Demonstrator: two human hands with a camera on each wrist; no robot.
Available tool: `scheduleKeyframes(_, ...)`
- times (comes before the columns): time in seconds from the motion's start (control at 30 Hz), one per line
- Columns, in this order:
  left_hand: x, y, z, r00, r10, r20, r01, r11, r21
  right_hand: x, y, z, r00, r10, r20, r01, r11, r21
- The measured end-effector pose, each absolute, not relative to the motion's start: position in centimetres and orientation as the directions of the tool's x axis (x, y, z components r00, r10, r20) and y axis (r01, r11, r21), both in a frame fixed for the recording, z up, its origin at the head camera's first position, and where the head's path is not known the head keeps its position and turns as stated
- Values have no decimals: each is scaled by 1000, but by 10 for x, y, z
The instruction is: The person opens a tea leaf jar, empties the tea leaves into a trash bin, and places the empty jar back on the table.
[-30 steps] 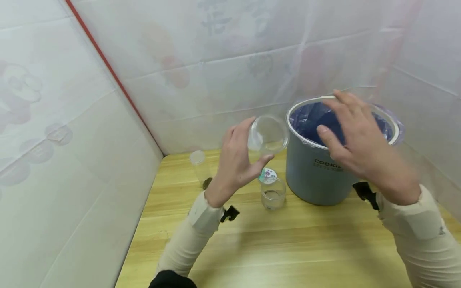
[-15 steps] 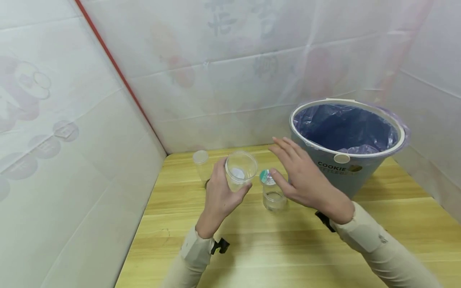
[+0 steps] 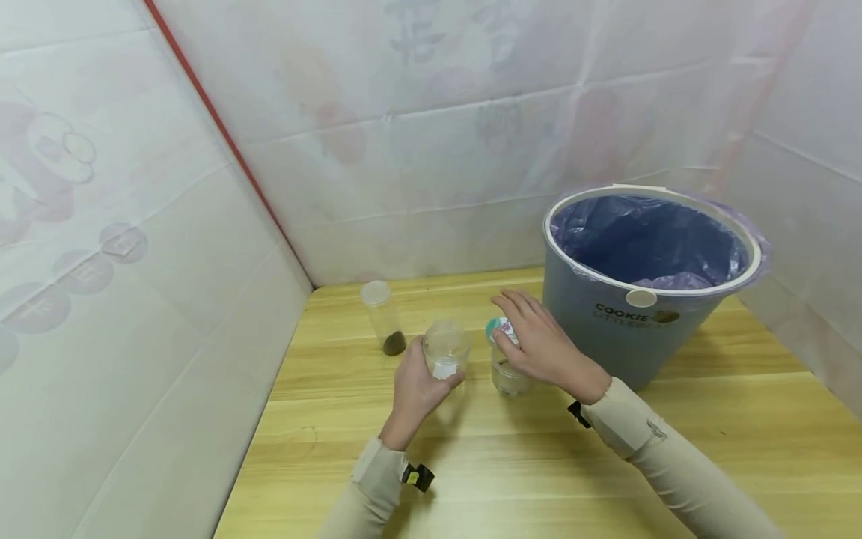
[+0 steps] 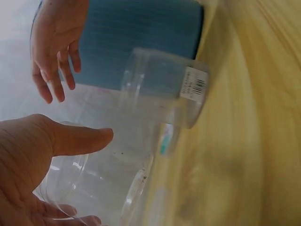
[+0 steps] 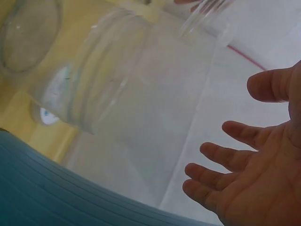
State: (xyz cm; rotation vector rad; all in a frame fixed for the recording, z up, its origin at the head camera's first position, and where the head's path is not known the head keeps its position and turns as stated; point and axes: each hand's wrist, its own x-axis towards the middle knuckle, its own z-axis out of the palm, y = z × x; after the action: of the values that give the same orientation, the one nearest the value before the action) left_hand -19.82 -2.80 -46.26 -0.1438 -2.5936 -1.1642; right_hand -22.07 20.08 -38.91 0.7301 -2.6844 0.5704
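My left hand point(image 3: 412, 391) grips a clear plastic jar point(image 3: 447, 344) by its side, close over the table. In the left wrist view the thumb and fingers wrap this see-through jar point(image 4: 110, 176), with a few dark specks inside. A second clear jar point(image 3: 506, 380) stands just right of it, with a barcode label point(image 4: 194, 84) near its base. My right hand point(image 3: 544, 346) hovers over that second jar, its fingers spread and relaxed with nothing in them. Behind the second jar lies a round printed lid point(image 3: 500, 326), partly covered by the right hand.
A tall clear container point(image 3: 382, 314) with dark material at its bottom stands at the left. The grey-blue bucket point(image 3: 599, 322), lined with a purplish bag point(image 3: 676, 279), stands at the right. White sheeting point(image 3: 431, 195) walls the wooden table point(image 3: 525, 464).
My left hand has brought the jar down and left from near the bucket, turning its mouth up. The right hand has moved left and down from over the bucket to the second jar.
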Motion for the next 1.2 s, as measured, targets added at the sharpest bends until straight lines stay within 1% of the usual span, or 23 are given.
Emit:
scheduleKeyframes(0.2, -202, -29, -478, -967, -55, 249, 159, 635, 756, -233, 204, -402, -857, -397, 329, -497, 808, -318)
scheduleKeyframes(0.4, -207, -32, -492, -975, -52, 215, 133, 639, 758, -240, 206, -404, -881, -381, 282, -464, 811, -357)
scheduleKeyframes(0.6, -209, -35, -502, -980, -48, 195, 122, 632, 765, -245, 207, -408, -889, -382, 250, -452, 816, -360)
scheduleKeyframes(0.77, -207, -38, -503, -984, -24, 175, 124, 616, 778, -246, 209, -409, -899, -375, 228, -436, 822, -366)
scheduleKeyframes(0.97, -201, -48, -499, -993, 15, 121, 106, 591, 800, -250, 211, -407, -903, -369, 223, -428, 827, -364)
scheduleKeyframes(1.2, -192, -61, -489, -997, -10, 78, 57, 595, 802, -255, 207, -402, -901, -377, 216, -433, 822, -371)
